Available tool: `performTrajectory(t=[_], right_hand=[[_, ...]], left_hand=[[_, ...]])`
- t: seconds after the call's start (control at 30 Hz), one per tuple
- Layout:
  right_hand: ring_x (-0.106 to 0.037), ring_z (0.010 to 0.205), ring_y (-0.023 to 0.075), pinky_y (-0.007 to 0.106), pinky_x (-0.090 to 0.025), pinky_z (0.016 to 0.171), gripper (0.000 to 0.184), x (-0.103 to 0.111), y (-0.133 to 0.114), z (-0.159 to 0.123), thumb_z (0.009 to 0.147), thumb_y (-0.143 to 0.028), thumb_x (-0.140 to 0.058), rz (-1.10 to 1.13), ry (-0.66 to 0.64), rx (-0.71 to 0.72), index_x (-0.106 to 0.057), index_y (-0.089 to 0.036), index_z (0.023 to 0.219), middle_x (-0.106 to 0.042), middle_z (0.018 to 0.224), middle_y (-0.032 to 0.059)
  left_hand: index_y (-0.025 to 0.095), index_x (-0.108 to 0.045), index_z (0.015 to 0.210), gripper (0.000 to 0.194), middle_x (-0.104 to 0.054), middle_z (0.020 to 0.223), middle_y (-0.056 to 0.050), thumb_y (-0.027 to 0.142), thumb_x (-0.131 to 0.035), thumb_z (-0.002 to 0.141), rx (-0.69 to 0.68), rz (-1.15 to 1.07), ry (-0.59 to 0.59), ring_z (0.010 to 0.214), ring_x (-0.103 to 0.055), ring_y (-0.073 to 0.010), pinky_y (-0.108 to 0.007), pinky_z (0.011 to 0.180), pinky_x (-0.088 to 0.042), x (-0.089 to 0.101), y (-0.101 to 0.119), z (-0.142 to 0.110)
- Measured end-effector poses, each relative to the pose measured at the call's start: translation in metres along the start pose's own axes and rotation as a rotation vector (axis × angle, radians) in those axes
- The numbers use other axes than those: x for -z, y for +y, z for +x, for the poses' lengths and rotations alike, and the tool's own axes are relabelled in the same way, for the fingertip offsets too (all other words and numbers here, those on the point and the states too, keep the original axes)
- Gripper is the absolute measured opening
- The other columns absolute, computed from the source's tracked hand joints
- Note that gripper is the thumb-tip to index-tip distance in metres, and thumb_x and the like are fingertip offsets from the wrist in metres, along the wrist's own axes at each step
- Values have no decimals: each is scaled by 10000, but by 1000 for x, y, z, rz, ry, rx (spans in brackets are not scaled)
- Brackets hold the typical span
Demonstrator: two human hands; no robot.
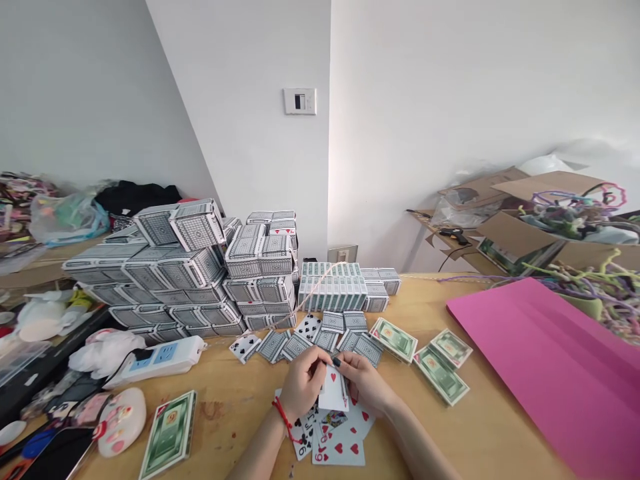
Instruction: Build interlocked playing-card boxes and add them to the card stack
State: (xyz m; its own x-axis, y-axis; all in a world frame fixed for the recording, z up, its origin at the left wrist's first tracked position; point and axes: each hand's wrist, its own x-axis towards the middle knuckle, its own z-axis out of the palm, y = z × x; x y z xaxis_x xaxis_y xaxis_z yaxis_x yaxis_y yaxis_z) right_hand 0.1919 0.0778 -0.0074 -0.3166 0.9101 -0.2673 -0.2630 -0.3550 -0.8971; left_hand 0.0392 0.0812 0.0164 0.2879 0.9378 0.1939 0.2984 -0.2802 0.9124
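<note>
My left hand [304, 385], with a red string bracelet at the wrist, and my right hand [369, 381], with dark nail polish, pinch the top edge of an ace of hearts playing card [333, 395] between them. Its right edge looks raised or bent. Beneath it, several face-up playing cards [340, 453] lie loosely on the wooden table [235, 413], partly hidden by my hands. Just beyond my fingers, more loose cards [296, 346] are spread, most with grey patterned backs showing.
Large stacks of grey-backed card blocks [175, 273] rise at the back left. Green card boxes [395, 339] lie at right, another box [169, 430] at left. A power strip [160, 360], a phone [63, 457] and a pink sheet [545, 360] flank the work area.
</note>
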Motion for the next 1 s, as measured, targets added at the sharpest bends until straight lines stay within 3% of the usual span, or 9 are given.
performTrajectory(t=[0.13,0.33,0.5,0.7,0.87,1.0], right_hand=[[-278,360,48,171,-219,354,334,-3,-1,-3,739,-501,-572,-140,75,160,-505,-180,678,-379,475,-86],[-463,559,132,226,-374,504,288,-5,-1,-4,796,-448,-498,-359,132,353,-578,-173,766,-514,631,-7],[-508,687,179,267,-412,624,268,-5,-1,-3,821,-417,-449,-491,154,376,-554,-179,754,-558,720,24],[-507,631,165,264,-423,587,268,-6,3,-1,801,-437,-479,-429,149,346,-557,-185,751,-535,668,7],[-472,496,117,239,-421,491,358,-6,5,1,724,-526,-566,-237,87,241,-563,-168,729,-487,585,-25],[-408,425,88,211,-370,421,389,-6,1,1,703,-551,-586,-132,191,232,-569,-165,745,-446,527,-54]], left_hand=[[186,-529,942,198,-522,693,19,236,-452,767,118,-144,-43,542,-460,-110,-215,522,-363,-2,-1,1],[187,-503,689,183,-496,637,25,360,-535,738,212,-37,97,634,-470,-144,-235,606,-370,-12,-2,5],[182,-475,605,217,-459,573,42,345,-606,664,291,-99,255,571,-426,-126,-232,585,-350,-20,-8,6],[171,-490,554,234,-436,527,44,357,-599,644,351,-257,348,534,-391,-115,-224,539,-330,-24,-12,6],[147,-578,617,275,-548,600,-6,413,-572,687,348,-346,281,582,-469,-140,-236,555,-374,-17,-14,8],[136,-624,805,311,-615,683,-37,424,-598,690,359,-405,230,623,-540,-162,-243,558,-411,-12,-10,9]])
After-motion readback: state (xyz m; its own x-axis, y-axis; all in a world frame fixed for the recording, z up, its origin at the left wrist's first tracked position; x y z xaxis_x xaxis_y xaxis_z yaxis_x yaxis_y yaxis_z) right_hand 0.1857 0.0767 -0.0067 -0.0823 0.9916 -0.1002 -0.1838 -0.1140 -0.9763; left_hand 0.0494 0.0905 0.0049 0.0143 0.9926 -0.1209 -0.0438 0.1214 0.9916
